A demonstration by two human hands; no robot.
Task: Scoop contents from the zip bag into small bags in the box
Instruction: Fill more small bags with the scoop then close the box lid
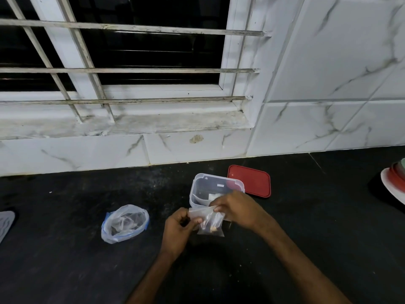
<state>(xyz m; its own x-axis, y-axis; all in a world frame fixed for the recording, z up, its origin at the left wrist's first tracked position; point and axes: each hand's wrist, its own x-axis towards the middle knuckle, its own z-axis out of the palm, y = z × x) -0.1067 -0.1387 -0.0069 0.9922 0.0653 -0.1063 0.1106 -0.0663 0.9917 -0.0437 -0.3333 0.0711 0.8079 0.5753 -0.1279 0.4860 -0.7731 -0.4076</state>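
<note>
I am holding a small clear bag (210, 222) over the dark table (65, 260), both my hands pinching its top edge. My left hand (178, 229) is clamped on the bag's left corner, thumb and fingers pressed together on the plastic. My right hand (235, 208) is gripping the top right corner from above, fingers closed on the rim. The bag is hanging with its mouth up and its long axis running down toward me, slightly tilted; a few pale pieces are sitting in its bottom corner, though I cannot tell what they are.

Just behind the bag, the clear plastic box (198, 189) is standing open on the table, and my right hand is covering its near right corner. Something pale is lying inside it, too blurred to name. The red lid (252, 181) is lying flat just beyond the box on the right, touching or nearly touching its far side.

To my left, well apart from my hands, the zip bag (125, 223) is sitting crumpled on the table, its blue-edged mouth rolled open and facing up. A grey object (5, 222) is showing at the far left edge, cut off by the frame. At the right edge, a stack of plates (394, 183) is poking into view. Behind everything, the marble-patterned wall (328, 84) is rising from the table, with a barred window (131, 51) looking onto darkness.
</note>
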